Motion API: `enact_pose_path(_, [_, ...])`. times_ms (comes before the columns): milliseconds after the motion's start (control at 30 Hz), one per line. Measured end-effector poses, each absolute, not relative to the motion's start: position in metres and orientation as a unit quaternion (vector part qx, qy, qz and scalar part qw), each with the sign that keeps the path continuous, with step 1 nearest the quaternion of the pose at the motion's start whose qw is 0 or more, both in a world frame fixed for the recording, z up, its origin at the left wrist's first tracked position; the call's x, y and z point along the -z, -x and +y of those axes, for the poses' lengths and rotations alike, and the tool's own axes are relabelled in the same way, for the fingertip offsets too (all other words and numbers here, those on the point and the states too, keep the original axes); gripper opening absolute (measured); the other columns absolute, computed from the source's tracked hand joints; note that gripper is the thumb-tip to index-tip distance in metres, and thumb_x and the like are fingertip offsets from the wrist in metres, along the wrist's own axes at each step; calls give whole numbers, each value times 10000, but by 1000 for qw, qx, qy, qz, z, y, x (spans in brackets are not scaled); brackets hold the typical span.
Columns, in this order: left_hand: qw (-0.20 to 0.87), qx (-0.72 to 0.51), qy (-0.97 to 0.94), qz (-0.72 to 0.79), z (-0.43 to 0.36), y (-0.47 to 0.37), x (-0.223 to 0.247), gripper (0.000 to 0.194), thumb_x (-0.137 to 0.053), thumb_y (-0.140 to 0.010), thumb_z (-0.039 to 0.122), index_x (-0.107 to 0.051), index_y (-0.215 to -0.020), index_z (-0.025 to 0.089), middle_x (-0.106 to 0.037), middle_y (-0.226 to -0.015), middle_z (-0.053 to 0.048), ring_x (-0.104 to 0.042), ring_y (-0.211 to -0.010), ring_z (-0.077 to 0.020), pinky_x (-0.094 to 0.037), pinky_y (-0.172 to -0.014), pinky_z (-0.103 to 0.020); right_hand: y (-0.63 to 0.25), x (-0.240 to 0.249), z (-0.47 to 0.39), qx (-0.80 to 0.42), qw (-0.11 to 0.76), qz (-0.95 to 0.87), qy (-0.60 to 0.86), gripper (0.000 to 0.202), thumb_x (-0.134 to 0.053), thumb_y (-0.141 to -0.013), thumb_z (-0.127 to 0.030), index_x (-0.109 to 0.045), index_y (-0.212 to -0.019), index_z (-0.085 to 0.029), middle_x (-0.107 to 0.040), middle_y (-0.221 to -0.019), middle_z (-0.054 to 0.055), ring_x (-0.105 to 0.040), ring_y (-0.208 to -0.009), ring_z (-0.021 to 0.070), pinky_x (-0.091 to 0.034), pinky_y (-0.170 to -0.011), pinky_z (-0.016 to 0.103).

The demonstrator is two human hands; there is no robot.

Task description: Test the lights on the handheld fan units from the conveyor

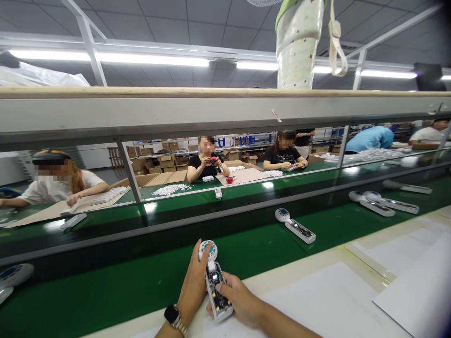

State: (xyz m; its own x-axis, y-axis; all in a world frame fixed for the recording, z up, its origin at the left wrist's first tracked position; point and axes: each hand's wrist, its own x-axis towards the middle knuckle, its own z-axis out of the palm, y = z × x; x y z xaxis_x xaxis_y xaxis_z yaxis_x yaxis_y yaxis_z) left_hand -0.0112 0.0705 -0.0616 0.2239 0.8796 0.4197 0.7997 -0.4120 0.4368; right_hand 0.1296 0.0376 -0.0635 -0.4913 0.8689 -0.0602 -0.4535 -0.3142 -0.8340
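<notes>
Between my two hands is a white handheld device with a round head and an open casing that bares its circuit board. My left hand, with a watch on the wrist, closes around the head end, a finger lying over the round face. Lower down, my right hand grips the body, thumb on the circuit board and fingers behind it. A small light or screen glows on the board. The device is tilted, head away from me, above the near edge of the green conveyor belt.
Similar open device lies on the belt to the right, with several more farther along. White sheets cover the near table. A shelf beam crosses above. Across the belt, co-workers handle parts beside a pile of small white pieces.
</notes>
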Motion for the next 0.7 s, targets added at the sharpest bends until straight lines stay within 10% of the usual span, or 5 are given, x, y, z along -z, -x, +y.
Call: enact_pose_path(700, [22,-312,-776,549,70,9,62,639,-358,-781,54,-212,-1364,274,-113,-1458,-78,-324,-1246,-277,-366,-952,-423,-131,65,41,-776,452,-370,239,458,-721,-580,-408,-500,-883,-145,-623,-759,37,-634,-588,185,-462,-550,301])
